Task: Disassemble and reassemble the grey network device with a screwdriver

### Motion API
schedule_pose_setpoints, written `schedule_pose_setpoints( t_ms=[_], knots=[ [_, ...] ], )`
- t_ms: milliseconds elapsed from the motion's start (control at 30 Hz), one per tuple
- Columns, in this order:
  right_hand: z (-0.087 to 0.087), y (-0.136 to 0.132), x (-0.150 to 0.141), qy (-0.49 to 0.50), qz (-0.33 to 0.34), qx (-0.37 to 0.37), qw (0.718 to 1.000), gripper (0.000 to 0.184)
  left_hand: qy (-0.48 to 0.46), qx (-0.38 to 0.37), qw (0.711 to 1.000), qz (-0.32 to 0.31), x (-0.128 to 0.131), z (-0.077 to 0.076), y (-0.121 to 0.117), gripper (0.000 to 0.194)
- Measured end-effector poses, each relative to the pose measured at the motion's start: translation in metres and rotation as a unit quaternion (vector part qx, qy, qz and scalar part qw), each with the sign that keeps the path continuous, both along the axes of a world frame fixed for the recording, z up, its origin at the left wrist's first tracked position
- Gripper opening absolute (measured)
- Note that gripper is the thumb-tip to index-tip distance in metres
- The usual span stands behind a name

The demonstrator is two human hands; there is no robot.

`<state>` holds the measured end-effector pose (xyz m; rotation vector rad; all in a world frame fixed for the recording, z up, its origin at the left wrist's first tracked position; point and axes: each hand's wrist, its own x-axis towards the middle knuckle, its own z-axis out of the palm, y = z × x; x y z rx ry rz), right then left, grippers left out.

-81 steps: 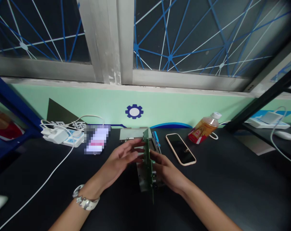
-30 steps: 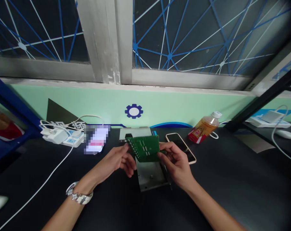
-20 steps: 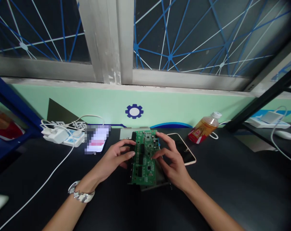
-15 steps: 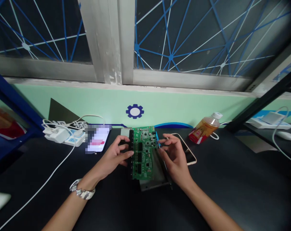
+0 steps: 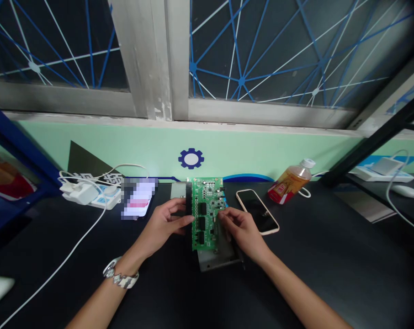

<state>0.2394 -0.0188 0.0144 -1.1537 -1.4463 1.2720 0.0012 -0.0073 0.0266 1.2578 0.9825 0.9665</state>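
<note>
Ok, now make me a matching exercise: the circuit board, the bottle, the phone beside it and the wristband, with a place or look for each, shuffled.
1. Circuit board
2. Bottle
3. Phone
4. Wristband

A. Dark screen, pale case
B. Worn on the left arm
C. Between the left hand and the right hand
D. White cap, orange and red label

Right pairs: 1-C, 2-D, 3-A, 4-B.
</note>
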Motion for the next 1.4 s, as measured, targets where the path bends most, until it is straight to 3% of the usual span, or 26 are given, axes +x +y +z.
schedule_pose_setpoints(
  t_ms=[233, 467, 633, 833, 1400],
  knots=[
    [0.002, -0.002, -0.005, 0.068, 0.011, -0.04, 0.997, 0.042, 0.009, 0.002, 1.0, 0.028, -0.001, -0.005, 0.001, 0.052],
    [0.004, -0.003, -0.006, 0.07, 0.016, -0.04, 0.997, 0.04, 0.013, 0.016, 0.999, 0.028, -0.002, -0.006, 0.001, 0.049],
    [0.011, -0.01, -0.012, 0.086, -0.011, -0.045, 0.995, 0.039, 0.049, 0.022, 0.996, 0.069, 0.002, -0.017, 0.003, 0.058],
    [0.014, -0.024, -0.024, 0.116, -0.044, -0.039, 0.992, 0.036, 0.036, 0.009, 0.999, 0.016, 0.014, -0.022, -0.001, 0.054],
    [0.011, -0.03, -0.031, 0.134, -0.042, -0.035, 0.989, 0.033, 0.035, 0.007, 0.999, 0.02, 0.018, -0.02, -0.004, 0.052]
  ],
)
